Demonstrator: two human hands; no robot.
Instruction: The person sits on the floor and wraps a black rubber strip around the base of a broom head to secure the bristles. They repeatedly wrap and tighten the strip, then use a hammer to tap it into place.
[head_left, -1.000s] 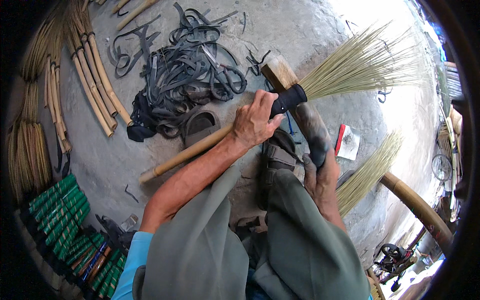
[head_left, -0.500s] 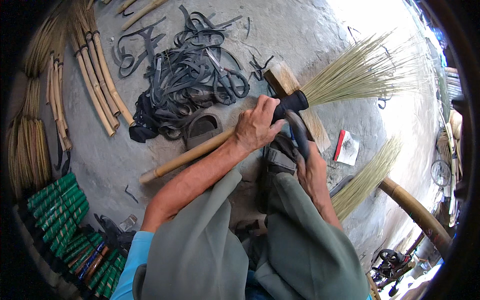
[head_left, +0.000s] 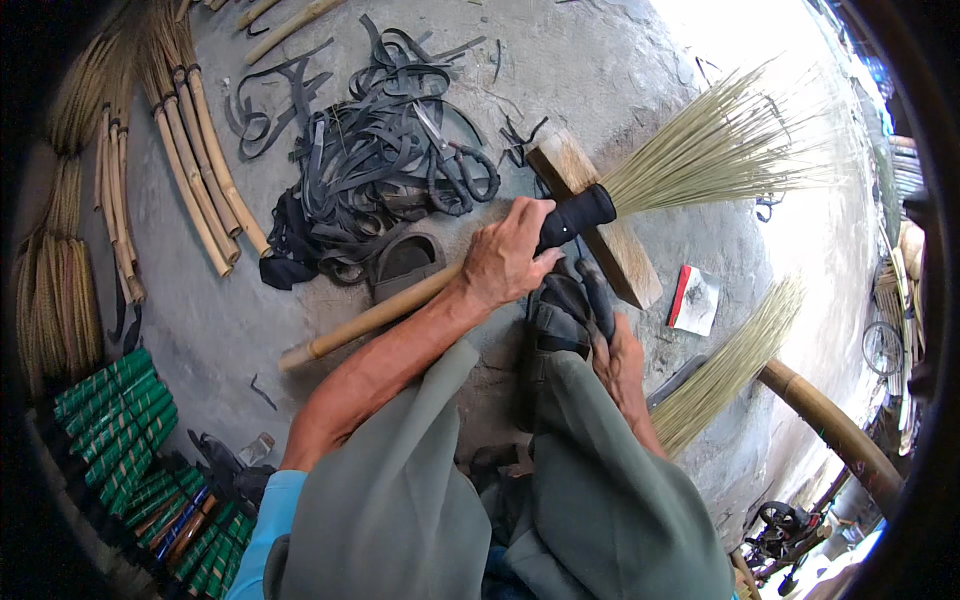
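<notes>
A broom lies slantwise before me: a bamboo handle (head_left: 372,315), a black wrapped collar (head_left: 578,218) and pale fanned bristles (head_left: 715,145). My left hand (head_left: 508,252) is closed round the handle just below the collar. The collar rests on a wooden block (head_left: 622,262), and a small bright spot shows on its black wrapping. Below and to the right, my right hand (head_left: 618,352) grips a dark, curved tool (head_left: 597,298), which stands a little apart from the collar. What kind of tool it is cannot be made out.
A tangle of black rubber strips (head_left: 370,150) with scissors (head_left: 432,128) lies ahead. Beside it is a sandal (head_left: 410,262). Bamboo-handled brooms (head_left: 190,150) lie at left, green-wrapped sticks (head_left: 115,415) nearer. Another bristle bundle (head_left: 735,360) and a red-and-white packet (head_left: 693,300) lie right.
My right hand has drawn the dark tool down and back from the collar, baring the bright spot. The left hand and broom have barely shifted.
</notes>
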